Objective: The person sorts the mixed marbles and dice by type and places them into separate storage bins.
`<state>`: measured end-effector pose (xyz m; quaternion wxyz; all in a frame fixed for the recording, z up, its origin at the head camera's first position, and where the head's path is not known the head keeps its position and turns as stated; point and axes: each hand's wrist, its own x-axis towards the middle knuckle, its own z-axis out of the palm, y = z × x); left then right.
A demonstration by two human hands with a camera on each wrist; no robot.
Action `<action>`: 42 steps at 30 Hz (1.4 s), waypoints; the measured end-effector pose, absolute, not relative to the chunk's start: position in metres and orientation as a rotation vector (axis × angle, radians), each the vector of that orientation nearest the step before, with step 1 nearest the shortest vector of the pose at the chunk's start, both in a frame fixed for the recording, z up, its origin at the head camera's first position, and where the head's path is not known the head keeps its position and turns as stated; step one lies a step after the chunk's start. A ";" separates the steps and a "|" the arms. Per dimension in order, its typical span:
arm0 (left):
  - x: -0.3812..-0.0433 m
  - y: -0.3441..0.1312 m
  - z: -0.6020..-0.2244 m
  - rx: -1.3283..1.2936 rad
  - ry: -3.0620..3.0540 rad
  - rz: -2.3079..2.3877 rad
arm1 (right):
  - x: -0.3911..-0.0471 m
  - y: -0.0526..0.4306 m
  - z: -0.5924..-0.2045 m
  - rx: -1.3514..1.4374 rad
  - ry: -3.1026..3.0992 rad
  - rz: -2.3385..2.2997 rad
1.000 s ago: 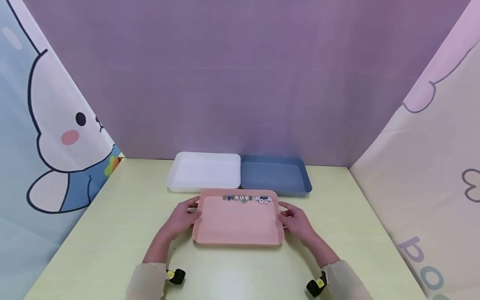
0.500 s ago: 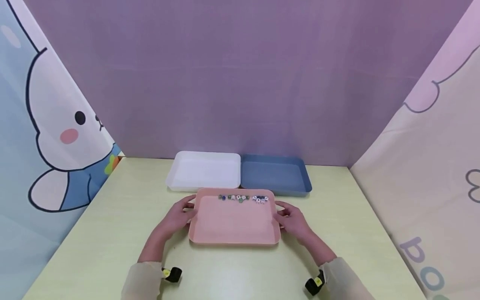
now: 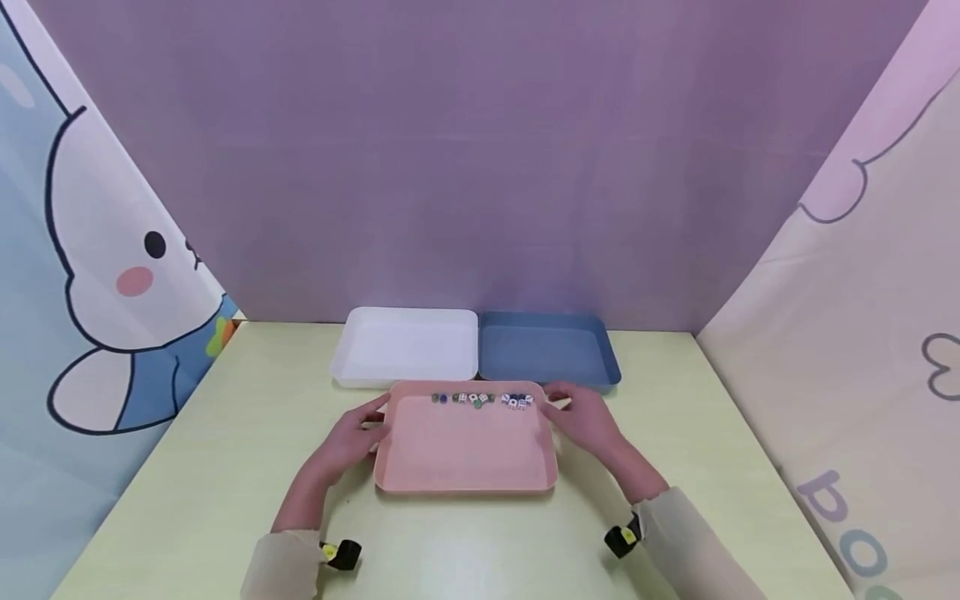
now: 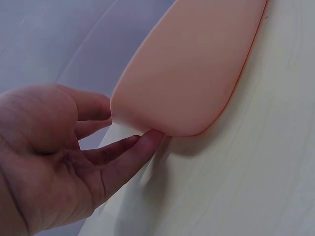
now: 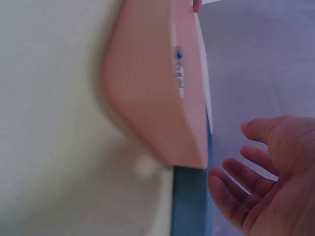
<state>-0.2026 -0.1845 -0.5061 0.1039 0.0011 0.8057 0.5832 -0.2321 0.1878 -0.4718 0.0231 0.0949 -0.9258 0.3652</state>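
Note:
A pink tray (image 3: 465, 450) lies in the middle of the head view. Small dice (image 3: 462, 398), white ones and some green and blue, sit in a row along its far side. At the tray's left end, my left hand (image 3: 347, 435) grips the rim; in the left wrist view its fingers and thumb pinch the pink wall (image 4: 192, 69) from both sides. My right hand (image 3: 588, 417) is beside the far right corner. In the right wrist view that hand (image 5: 280, 172) is apart from the tray, fingers loosely bent around nothing.
Behind the pink tray, a white tray (image 3: 405, 346) and a blue tray (image 3: 551, 346) stand side by side against the purple backdrop (image 3: 480, 167). All rest on a pale yellow table (image 3: 300, 358). Printed cloths hang at left and right.
The pink tray has shifted slightly left along with the left hand. My right hand has let go of the tray's right end and moved a little farther back.

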 end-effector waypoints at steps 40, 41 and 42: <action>-0.205 -0.184 -0.506 -0.037 2.336 1.767 | -0.302 0.048 -0.470 1.041 -2.928 -0.381; -0.205 -0.184 -0.507 -0.035 2.334 1.769 | -0.302 0.048 -0.470 1.043 -2.937 -0.375; -0.204 -0.185 -0.507 -0.046 2.331 1.770 | -0.302 0.047 -0.470 1.052 -2.940 -0.367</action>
